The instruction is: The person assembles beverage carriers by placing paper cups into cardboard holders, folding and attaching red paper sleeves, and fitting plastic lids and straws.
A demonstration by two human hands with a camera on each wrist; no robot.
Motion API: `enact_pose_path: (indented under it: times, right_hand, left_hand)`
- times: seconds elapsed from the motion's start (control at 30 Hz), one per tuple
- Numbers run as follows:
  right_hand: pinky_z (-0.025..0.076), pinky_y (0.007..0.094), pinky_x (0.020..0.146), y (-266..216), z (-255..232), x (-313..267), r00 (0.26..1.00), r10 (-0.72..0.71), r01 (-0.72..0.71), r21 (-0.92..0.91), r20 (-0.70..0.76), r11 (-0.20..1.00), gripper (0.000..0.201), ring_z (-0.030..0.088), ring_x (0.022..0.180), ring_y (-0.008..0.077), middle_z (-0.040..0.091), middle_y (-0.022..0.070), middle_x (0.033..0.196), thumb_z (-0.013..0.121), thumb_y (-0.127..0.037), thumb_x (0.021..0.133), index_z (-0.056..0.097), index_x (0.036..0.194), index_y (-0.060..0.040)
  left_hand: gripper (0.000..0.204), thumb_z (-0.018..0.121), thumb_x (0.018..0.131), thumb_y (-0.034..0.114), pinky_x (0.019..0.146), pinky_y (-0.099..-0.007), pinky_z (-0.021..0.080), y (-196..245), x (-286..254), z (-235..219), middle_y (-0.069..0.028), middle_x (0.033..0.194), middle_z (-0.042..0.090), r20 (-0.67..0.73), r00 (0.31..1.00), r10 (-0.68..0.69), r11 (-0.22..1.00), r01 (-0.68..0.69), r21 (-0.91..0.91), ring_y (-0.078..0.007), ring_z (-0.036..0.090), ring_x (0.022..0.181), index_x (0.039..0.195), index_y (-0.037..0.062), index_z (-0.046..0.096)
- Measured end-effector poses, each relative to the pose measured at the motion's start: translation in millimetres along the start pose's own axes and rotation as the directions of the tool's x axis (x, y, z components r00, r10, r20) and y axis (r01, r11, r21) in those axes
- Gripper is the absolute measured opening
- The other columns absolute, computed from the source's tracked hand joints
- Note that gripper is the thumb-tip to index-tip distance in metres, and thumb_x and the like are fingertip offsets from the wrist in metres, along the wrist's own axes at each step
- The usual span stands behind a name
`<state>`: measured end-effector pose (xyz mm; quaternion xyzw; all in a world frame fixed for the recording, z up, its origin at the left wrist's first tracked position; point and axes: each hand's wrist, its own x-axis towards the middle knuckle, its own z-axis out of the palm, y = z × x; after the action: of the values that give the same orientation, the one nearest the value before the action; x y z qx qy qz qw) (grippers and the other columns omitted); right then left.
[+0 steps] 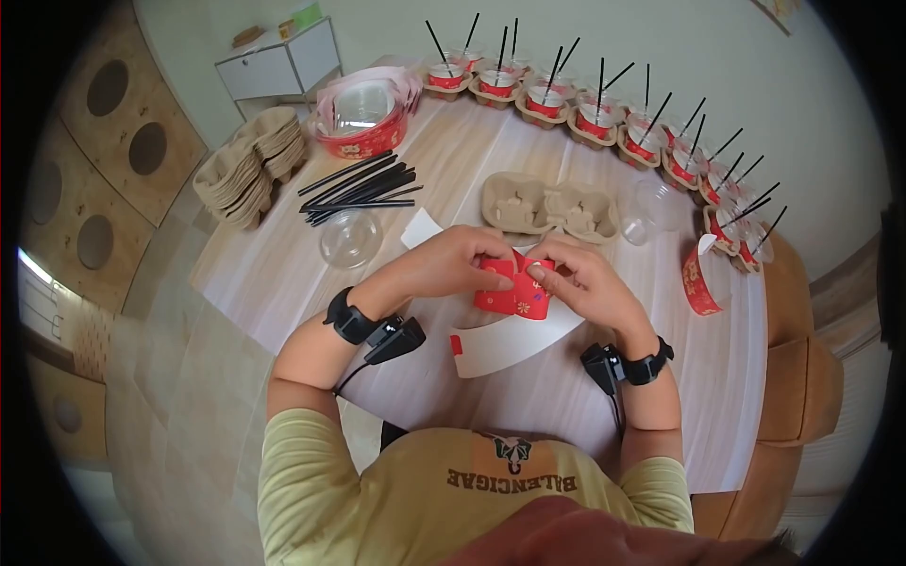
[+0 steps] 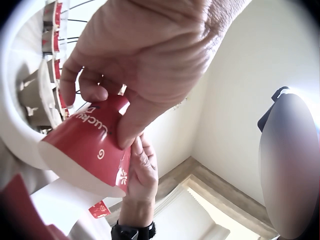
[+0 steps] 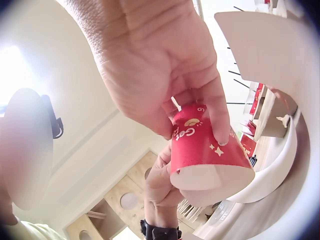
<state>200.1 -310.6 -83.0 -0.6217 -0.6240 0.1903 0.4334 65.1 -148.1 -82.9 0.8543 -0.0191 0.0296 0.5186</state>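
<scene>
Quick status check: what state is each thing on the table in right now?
Red sleeve: curled, pinched by left hand and right hand.
Flat sleeve: lying white side up.
Cup carrier: empty.
Dome lid: loose on the table.
Finished cups: in carriers with straws in.

The sleeve (image 1: 514,288) you hold at frame centre is red with small gold flower and star marks, gold lettering and a white inside; the flat sleeve blank (image 1: 514,344) just below it shows white with one red corner tab. Upper left: black straws (image 1: 363,189), tan pulp trays (image 1: 250,170) and a red patterned tub (image 1: 363,141); along the upper right you have cups (image 1: 543,99) with red sleeves and black straws in tan holders on the pale wood-grain table (image 1: 302,274).
</scene>
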Motion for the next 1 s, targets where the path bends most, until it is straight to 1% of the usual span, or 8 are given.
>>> enact_pose_path:
  times: [0.33, 0.4, 0.53, 0.6, 0.73, 0.8, 0.9, 1.0]
  right_hand:
    - [0.041, 0.0295, 0.057, -0.7, -1.2, 1.3, 0.990, -0.117, 0.126, -0.123, 0.076, 0.984, 0.011, 0.052, 0.065, 0.0209, 0.050, 0.0105, 0.075, 0.055, -0.009, 0.079, 0.054, 0.086, -0.0007]
    - [0.040, 0.0220, 0.055, -5.2, 0.2, 0.5, 0.991, 0.069, -0.085, 0.137, 0.118, 0.987, 0.009, 0.048, 0.062, 0.0101, 0.051, 0.0034, 0.072, 0.053, -0.010, 0.084, 0.054, 0.085, -0.0017]
    - [0.043, 0.0201, 0.049, 7.3, 1.1, 0.8, 0.968, 0.208, -0.248, 0.445, 0.138, 0.861, 0.011, 0.051, 0.053, 0.0087, 0.054, 0.0035, 0.072, 0.051, -0.013, 0.086, 0.053, 0.084, -0.0018]
    - [0.045, 0.0202, 0.048, 8.7, -2.4, 1.9, 0.966, 0.246, -0.244, 0.617, 0.083, 0.748, 0.013, 0.053, 0.052, 0.0095, 0.055, 0.0026, 0.071, 0.049, -0.014, 0.087, 0.053, 0.085, -0.0021]
    - [0.048, 0.0218, 0.048, 15.3, -10.5, 3.6, 0.968, 0.249, -0.165, 0.782, 0.013, 0.601, 0.016, 0.055, 0.053, 0.0114, 0.056, 0.0037, 0.072, 0.047, -0.017, 0.088, 0.052, 0.087, -0.0011]
    - [0.049, 0.0232, 0.048, 13.7, -12.2, 4.5, 0.974, 0.226, -0.090, 0.900, -0.010, 0.427, 0.017, 0.057, 0.053, 0.0129, 0.056, 0.0042, 0.072, 0.047, -0.018, 0.088, 0.050, 0.088, -0.0012]
    - [0.052, 0.0257, 0.055, 19.0, -15.0, 4.9, 0.994, 0.106, -0.069, 0.948, 0.038, 0.309, 0.021, 0.060, 0.063, 0.0144, 0.058, 0.0063, 0.080, 0.047, -0.018, 0.088, 0.050, 0.097, 0.0004]
    - [0.052, 0.0284, 0.065, 3.8, -17.9, 5.5, 0.972, 0.227, -0.043, 0.891, -0.068, 0.452, 0.031, 0.058, 0.081, 0.0152, 0.055, 0.0103, 0.100, 0.046, -0.020, 0.088, 0.046, 0.112, 0.0010]
  left_hand:
    - [0.029, 0.068, 0.069, 0.008, 0.055, -0.0204, 0.035, -2.7, 1.9, 6.4, 0.0022, 0.066, 0.044, -0.074, 0.997, 0.024, 0.999, -0.027, -0.044, -0.0070, 0.039, 0.060, 0.090, 0.0070, 0.049]
    - [0.034, 0.068, 0.068, 0.008, 0.055, -0.0200, 0.035, -4.4, 3.4, 6.5, 0.0018, 0.067, 0.043, -0.077, 0.997, 0.028, 0.992, -0.037, -0.119, -0.0062, 0.039, 0.060, 0.095, 0.0080, 0.048]
    - [0.040, 0.069, 0.067, 0.009, 0.058, -0.0202, 0.037, 2.5, 2.9, 7.3, -0.0008, 0.076, 0.045, -0.193, 0.977, 0.087, 0.990, -0.106, -0.089, -0.0061, 0.043, 0.062, 0.101, 0.0087, 0.049]
    - [0.048, 0.068, 0.069, 0.004, 0.070, -0.0210, 0.039, 5.1, 2.3, 6.1, -0.0012, 0.088, 0.047, -0.315, 0.931, 0.183, 0.982, -0.187, 0.020, -0.0077, 0.046, 0.070, 0.112, 0.0085, 0.047]
    - [0.050, 0.071, 0.065, 0.012, 0.070, -0.0257, 0.043, 29.5, -1.7, 3.9, -0.0070, 0.094, 0.046, -0.303, 0.859, 0.412, 0.893, -0.314, 0.323, -0.0155, 0.051, 0.067, 0.110, 0.0093, 0.049]
    - [0.044, 0.068, 0.065, 0.010, 0.066, -0.0311, 0.045, 38.9, -1.0, 4.9, -0.0078, 0.090, 0.047, -0.276, 0.785, 0.554, 0.724, -0.290, 0.626, -0.0226, 0.053, 0.068, 0.106, 0.0085, 0.051]
    - [0.033, 0.062, 0.067, 0.007, 0.061, -0.0359, 0.046, 42.5, 9.4, 1.7, -0.0084, 0.086, 0.051, -0.196, 0.809, 0.555, 0.613, -0.238, 0.754, -0.0277, 0.055, 0.069, 0.100, 0.0084, 0.054]
    - [0.022, 0.057, 0.071, 0.005, 0.056, -0.0333, 0.045, 52.4, 24.7, -8.1, -0.0097, 0.078, 0.057, -0.214, 0.835, 0.507, 0.524, -0.101, 0.846, -0.0278, 0.057, 0.068, 0.093, 0.0071, 0.058]
